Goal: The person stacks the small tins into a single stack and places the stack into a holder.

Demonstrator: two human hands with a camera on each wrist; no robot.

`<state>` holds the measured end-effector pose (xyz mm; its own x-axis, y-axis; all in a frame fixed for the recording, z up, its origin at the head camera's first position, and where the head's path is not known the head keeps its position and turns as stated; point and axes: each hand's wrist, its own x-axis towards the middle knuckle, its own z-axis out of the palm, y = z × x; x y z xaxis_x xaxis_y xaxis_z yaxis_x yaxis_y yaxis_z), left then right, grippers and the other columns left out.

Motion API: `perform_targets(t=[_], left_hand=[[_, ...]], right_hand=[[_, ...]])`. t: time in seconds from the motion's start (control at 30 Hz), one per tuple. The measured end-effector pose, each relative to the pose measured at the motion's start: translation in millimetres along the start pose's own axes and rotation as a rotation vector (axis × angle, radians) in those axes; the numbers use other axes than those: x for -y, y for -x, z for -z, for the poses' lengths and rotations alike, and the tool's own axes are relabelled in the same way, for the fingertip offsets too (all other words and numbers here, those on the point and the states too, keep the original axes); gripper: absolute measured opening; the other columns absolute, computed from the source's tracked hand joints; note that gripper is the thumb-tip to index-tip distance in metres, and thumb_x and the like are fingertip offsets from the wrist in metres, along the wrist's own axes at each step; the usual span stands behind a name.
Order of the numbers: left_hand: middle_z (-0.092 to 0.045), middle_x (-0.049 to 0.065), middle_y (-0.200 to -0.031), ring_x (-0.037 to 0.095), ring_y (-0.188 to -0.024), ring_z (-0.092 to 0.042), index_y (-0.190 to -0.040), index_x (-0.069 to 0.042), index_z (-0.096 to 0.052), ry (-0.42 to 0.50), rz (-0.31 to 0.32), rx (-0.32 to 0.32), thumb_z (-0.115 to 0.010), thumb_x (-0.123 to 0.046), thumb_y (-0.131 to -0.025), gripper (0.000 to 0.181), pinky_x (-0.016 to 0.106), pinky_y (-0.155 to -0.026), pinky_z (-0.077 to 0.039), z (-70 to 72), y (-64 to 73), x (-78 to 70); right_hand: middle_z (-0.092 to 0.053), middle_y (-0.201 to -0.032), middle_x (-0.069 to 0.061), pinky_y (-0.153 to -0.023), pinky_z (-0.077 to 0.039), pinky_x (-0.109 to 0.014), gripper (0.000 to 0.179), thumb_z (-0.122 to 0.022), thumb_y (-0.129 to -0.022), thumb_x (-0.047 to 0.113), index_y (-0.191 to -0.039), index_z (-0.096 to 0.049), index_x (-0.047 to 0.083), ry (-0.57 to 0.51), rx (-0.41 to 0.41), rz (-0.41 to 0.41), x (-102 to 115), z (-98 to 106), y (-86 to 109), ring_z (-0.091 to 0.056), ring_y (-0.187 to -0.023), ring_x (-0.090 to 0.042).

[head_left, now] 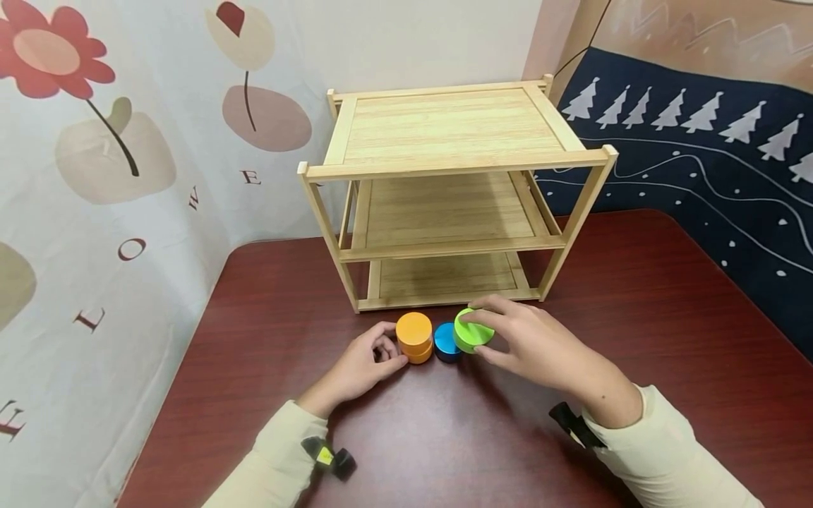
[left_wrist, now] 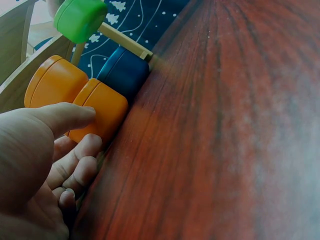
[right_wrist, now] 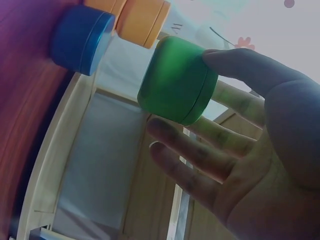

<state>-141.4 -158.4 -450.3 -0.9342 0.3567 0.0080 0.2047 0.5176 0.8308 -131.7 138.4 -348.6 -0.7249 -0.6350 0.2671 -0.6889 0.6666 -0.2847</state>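
Observation:
Two small round orange jars stand stacked on the table; the upper orange jar (head_left: 414,330) sits slightly off-centre on the lower orange jar (left_wrist: 104,112). My left hand (head_left: 362,365) has its thumb and fingers about the lower one, the thumb pressed to its side. Just right of the stack, a dark blue jar (head_left: 447,343) rests on the table. My right hand (head_left: 540,346) pinches a bright green jar (right_wrist: 175,82) between thumb and fingers, holding it off the table. From above, the green jar partly covers the blue one.
A three-tier wooden rack (head_left: 444,162) stands right behind the jars, its bottom shelf close to them. The reddish-brown table (head_left: 267,303) meets a flower-printed cloth (head_left: 184,127) on the left and a dark tree-printed cloth (head_left: 686,162) on the right.

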Motion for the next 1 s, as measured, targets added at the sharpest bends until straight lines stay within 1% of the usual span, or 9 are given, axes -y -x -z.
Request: perform_targets(t=[0.13,0.23,0.63,1.0], left_hand=[[-0.064,-0.002,-0.084,0.009,-0.074,-0.056,-0.13,-0.009,-0.056,-0.001,-0.002,0.0,-0.077,-0.023,-0.088,0.049,0.021,-0.068,-0.045,-0.1,-0.3,0.7],[-0.064,-0.002,-0.083,0.009,-0.074,-0.056,-0.13,-0.01,-0.056,-0.002,-0.001,0.002,-0.077,-0.024,-0.088,0.049,0.021,-0.068,-0.045,-0.2,-0.5,1.2],[-0.064,-0.002,-0.083,0.009,-0.074,-0.056,-0.131,-0.009,-0.056,0.001,-0.002,0.001,-0.077,-0.022,-0.088,0.049,0.021,-0.068,-0.045,-0.2,0.0,1.5],[-0.064,-0.003,-0.083,0.009,-0.074,-0.056,-0.132,-0.009,-0.055,-0.004,0.0,-0.003,-0.077,-0.022,-0.088,0.05,0.021,-0.069,-0.046,0.4,0.8,0.2]], right_hand=[[-0.062,-0.129,-0.004,-0.076,-0.057,-0.031,0.04,-0.081,-0.084,0.024,-0.122,-0.069,0.02,-0.027,0.017,-0.017,2,0,-1.6,-0.066,-0.083,-0.009],[-0.061,-0.13,-0.004,-0.073,-0.056,-0.028,0.039,-0.08,-0.085,0.023,-0.122,-0.069,0.02,-0.05,0.028,-0.02,4,0,-2.6,-0.063,-0.078,-0.006],[-0.061,-0.13,-0.005,-0.08,-0.056,-0.031,0.039,-0.08,-0.084,0.021,-0.122,-0.069,0.018,-0.075,0.02,0.024,7,-1,-7.7,-0.066,-0.094,-0.013],[-0.061,-0.128,-0.004,-0.076,-0.055,-0.028,0.039,-0.079,-0.084,0.02,-0.121,-0.069,0.017,-0.078,-0.002,0.059,10,-3,-12.9,-0.064,-0.084,-0.008]])
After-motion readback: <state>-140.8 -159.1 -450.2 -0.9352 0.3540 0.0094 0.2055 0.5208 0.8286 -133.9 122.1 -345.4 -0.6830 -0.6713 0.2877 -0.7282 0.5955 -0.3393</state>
